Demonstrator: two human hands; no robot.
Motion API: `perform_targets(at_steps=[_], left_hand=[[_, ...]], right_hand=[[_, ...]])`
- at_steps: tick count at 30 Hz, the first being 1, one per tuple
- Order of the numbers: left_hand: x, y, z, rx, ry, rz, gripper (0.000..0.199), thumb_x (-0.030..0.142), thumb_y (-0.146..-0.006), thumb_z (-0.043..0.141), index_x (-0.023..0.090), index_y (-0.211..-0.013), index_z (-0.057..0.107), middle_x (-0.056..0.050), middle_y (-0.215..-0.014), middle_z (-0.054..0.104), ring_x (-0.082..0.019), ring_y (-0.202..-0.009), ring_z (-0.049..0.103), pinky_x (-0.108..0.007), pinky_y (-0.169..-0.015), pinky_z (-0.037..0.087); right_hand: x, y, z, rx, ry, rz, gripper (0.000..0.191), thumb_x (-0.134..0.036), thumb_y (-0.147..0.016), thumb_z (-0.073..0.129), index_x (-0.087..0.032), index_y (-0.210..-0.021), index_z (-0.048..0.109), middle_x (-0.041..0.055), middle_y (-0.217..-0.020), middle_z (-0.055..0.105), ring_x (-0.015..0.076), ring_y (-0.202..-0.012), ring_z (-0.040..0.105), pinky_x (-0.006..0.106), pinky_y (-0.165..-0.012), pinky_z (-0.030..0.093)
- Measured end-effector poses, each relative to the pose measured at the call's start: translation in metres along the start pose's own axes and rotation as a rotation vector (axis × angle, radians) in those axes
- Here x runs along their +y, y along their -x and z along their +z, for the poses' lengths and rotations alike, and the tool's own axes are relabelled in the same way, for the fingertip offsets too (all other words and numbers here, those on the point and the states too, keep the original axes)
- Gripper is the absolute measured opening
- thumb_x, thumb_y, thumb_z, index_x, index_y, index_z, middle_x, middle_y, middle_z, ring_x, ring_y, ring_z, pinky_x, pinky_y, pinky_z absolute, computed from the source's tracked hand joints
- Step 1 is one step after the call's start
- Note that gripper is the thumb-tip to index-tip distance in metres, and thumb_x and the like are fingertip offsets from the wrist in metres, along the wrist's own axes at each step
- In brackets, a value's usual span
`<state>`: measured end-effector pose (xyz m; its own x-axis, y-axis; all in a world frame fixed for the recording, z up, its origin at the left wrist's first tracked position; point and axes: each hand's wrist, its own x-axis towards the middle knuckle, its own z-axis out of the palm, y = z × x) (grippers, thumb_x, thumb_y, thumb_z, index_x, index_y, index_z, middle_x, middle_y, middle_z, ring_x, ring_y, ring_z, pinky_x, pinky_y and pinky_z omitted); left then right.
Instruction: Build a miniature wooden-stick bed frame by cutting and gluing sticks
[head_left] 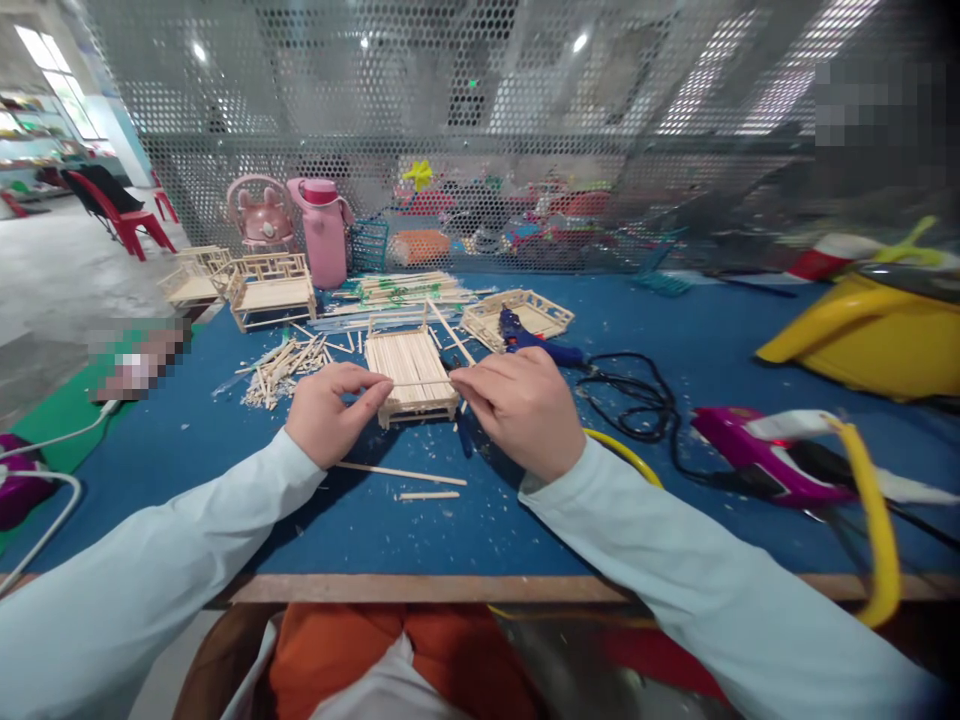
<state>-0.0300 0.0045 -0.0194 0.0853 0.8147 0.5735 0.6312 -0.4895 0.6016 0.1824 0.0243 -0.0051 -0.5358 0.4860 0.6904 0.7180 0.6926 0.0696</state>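
Observation:
A small bed-like frame of pale wooden sticks [405,362] stands upright on the blue work surface between my hands. A thin stick [421,382] lies across its near part. My left hand [334,408] pinches the stick's left end between thumb and forefinger. At the other end, my right hand [525,405] is closed, thumb and fingertips on the stick. A longer stick [450,332] slants up from beside my right fingertips. Two loose sticks, one long [405,473] and one short [429,496], lie nearer to me.
Behind my right hand, a blue glue gun [536,342] rests by an octagonal stick frame [487,318]. Stick offcuts [289,370], finished stick pieces [274,290] and a pink bottle [322,235] are at left. A magenta tool [772,455], black cable [645,400] and yellow container [877,335] are right.

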Motion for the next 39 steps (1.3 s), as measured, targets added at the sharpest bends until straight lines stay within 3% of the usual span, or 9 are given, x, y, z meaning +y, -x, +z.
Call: perform_targets(at_steps=[2, 4, 7, 10, 15, 24, 29, 39], left_hand=[[-0.001, 0.000, -0.001, 0.005, -0.021, 0.013, 0.019, 0.031, -0.078, 0.056, 0.020, -0.072, 0.070, -0.005, -0.073, 0.070, -0.017, -0.069, 0.062, -0.029, -0.066, 0.048], [-0.001, 0.001, -0.001, 0.007, -0.031, 0.021, 0.019, 0.031, -0.078, 0.056, 0.020, -0.072, 0.071, -0.005, -0.073, 0.071, -0.017, -0.069, 0.062, -0.029, -0.066, 0.048], [0.000, 0.002, -0.001, 0.015, -0.037, 0.010, 0.019, 0.030, -0.077, 0.056, 0.020, -0.072, 0.071, -0.004, -0.074, 0.071, -0.016, -0.070, 0.062, -0.029, -0.067, 0.048], [0.000, 0.003, -0.001, 0.018, -0.032, -0.016, 0.020, 0.031, -0.077, 0.056, 0.020, -0.073, 0.072, -0.004, -0.074, 0.071, -0.017, -0.070, 0.062, -0.029, -0.067, 0.048], [0.001, 0.003, -0.001, 0.018, -0.037, -0.027, 0.021, 0.031, -0.078, 0.055, 0.019, -0.074, 0.072, -0.004, -0.074, 0.071, -0.017, -0.071, 0.062, -0.028, -0.067, 0.047], [0.002, 0.003, -0.002, 0.021, -0.039, -0.023, 0.021, 0.030, -0.077, 0.055, 0.020, -0.072, 0.072, -0.004, -0.074, 0.071, -0.017, -0.070, 0.062, -0.029, -0.067, 0.047], [0.002, 0.002, -0.002, 0.029, -0.070, -0.006, 0.021, 0.031, -0.077, 0.054, 0.021, -0.071, 0.071, -0.003, -0.072, 0.071, -0.017, -0.069, 0.062, -0.029, -0.066, 0.048], [0.001, 0.002, -0.001, 0.018, -0.062, -0.012, 0.021, 0.032, -0.077, 0.054, 0.020, -0.071, 0.071, -0.004, -0.072, 0.070, -0.017, -0.068, 0.062, -0.029, -0.066, 0.047]], right_hand=[[0.002, 0.001, -0.001, 0.042, -0.176, 0.142, 0.014, -0.019, -0.077, 0.054, -0.016, -0.090, 0.058, 0.0015, -0.068, 0.061, 0.0129, -0.062, 0.052, 0.028, -0.064, 0.036], [0.005, 0.002, -0.001, 0.056, -0.387, 0.320, 0.027, -0.015, -0.069, 0.057, -0.016, -0.096, 0.053, -0.0004, -0.069, 0.058, 0.0107, -0.057, 0.047, 0.025, -0.057, 0.038], [0.013, 0.003, 0.001, -0.071, -0.619, 0.467, 0.024, -0.014, -0.064, 0.056, -0.015, -0.088, 0.056, 0.0003, -0.071, 0.058, 0.0089, -0.053, 0.045, 0.023, -0.052, 0.039], [0.019, 0.002, 0.005, -0.206, -0.749, 0.492, 0.016, -0.022, -0.068, 0.059, -0.014, -0.081, 0.062, 0.0043, -0.076, 0.064, 0.0115, -0.060, 0.052, 0.026, -0.058, 0.043], [0.020, 0.000, 0.010, -0.214, -0.827, 0.547, 0.021, -0.031, -0.072, 0.060, -0.014, -0.082, 0.067, 0.0074, -0.086, 0.070, 0.0170, -0.079, 0.061, 0.032, -0.077, 0.046], [0.018, -0.001, 0.012, -0.194, -0.906, 0.621, 0.019, -0.033, -0.070, 0.063, -0.015, -0.075, 0.066, 0.0039, -0.076, 0.068, 0.0136, -0.067, 0.058, 0.031, -0.069, 0.046], [0.016, -0.001, 0.011, -0.142, -0.987, 0.652, 0.021, -0.029, -0.068, 0.063, -0.016, -0.084, 0.065, 0.0008, -0.072, 0.065, 0.0110, -0.062, 0.055, 0.028, -0.064, 0.046], [0.014, -0.003, 0.011, -0.148, -0.899, 0.649, 0.017, -0.033, -0.070, 0.062, -0.016, -0.071, 0.063, 0.0010, -0.068, 0.062, 0.0114, -0.062, 0.053, 0.028, -0.066, 0.044]])
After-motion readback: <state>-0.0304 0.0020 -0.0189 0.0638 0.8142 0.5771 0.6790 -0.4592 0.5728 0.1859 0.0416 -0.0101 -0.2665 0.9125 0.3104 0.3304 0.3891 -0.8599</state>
